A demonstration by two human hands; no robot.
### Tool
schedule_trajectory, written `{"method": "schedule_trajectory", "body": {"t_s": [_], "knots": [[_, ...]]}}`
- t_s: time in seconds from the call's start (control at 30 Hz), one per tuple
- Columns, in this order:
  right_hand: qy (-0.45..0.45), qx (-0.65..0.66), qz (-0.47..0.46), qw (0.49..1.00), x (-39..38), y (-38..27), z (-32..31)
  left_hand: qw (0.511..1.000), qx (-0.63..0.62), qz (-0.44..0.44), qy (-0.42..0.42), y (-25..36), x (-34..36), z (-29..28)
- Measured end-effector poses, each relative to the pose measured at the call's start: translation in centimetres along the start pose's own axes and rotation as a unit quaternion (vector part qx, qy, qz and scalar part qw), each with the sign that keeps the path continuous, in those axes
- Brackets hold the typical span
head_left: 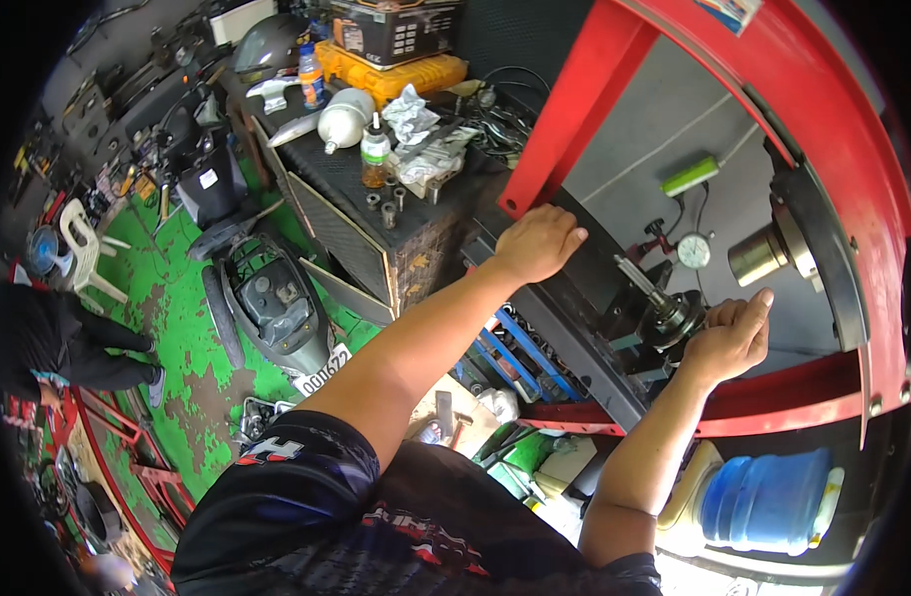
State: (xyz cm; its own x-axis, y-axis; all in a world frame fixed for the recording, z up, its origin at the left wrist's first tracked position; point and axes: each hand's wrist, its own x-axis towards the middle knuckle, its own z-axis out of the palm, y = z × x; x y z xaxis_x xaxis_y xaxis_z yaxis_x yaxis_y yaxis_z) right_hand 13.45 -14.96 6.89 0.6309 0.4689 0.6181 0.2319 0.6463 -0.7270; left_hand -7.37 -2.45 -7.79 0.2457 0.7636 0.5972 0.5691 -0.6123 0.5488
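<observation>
My left hand (pixel 542 245) is curled over the dark metal bed by the foot of the red press frame (pixel 584 109), its thumb sticking out to the right. On the bed stands a metal part like a crankshaft (pixel 669 316), with a splined shaft tilted upward and round dark discs. My right hand (pixel 728 340) is closed at the right side of those discs, thumb raised; its other fingertips are partly hidden. A round dial gauge (pixel 693 250) sits just beyond the part, on a red-and-black holder (pixel 657 238).
A thick metal ram (pixel 773 256) juts from the press at right. On the dark bench (pixel 326 189) are a dropper bottle (pixel 375 157), several metal sleeves (pixel 389 214) and crumpled foil. A scooter (pixel 272 288) and a person (pixel 68 333) are at left; a blue water jug (pixel 763 502) lies lower right.
</observation>
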Motion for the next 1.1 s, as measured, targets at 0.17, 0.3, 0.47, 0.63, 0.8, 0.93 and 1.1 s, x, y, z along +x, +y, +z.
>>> {"method": "schedule_trajectory", "body": {"t_s": [0.17, 0.3, 0.47, 0.63, 0.8, 0.93, 1.1], "knots": [[-0.039, 0.086, 0.040, 0.995, -3.3, -4.6, 1.5, 0.971, -0.175, 0.061, 0.150, -0.1, -2.9, -1.4], [-0.086, 0.147, 0.084, 0.982, -7.3, -6.5, 1.9, 0.827, -0.550, -0.116, 0.015, 4.1, -13.5, -3.8], [-0.179, 0.131, -0.001, 0.975, -15.3, -6.3, 4.8, 0.468, -0.725, -0.473, -0.177, 10.2, -18.4, -10.5], [-0.363, 0.181, -0.143, 0.903, -24.3, -4.3, 6.9, 0.365, -0.793, -0.488, -0.015, 8.5, -17.7, -15.2], [-0.551, 0.165, -0.130, 0.808, -31.7, -4.5, 6.9, 0.474, -0.736, -0.475, 0.094, 2.1, -22.8, -16.8], [-0.596, 0.212, -0.049, 0.773, -34.3, -5.6, 8.0, 0.512, -0.706, -0.464, 0.154, -1.4, -25.8, -18.9], [-0.471, -0.012, -0.037, 0.881, -31.6, -6.8, 8.1, 0.561, -0.742, -0.339, 0.142, -3.9, -27.5, -22.6]]}}
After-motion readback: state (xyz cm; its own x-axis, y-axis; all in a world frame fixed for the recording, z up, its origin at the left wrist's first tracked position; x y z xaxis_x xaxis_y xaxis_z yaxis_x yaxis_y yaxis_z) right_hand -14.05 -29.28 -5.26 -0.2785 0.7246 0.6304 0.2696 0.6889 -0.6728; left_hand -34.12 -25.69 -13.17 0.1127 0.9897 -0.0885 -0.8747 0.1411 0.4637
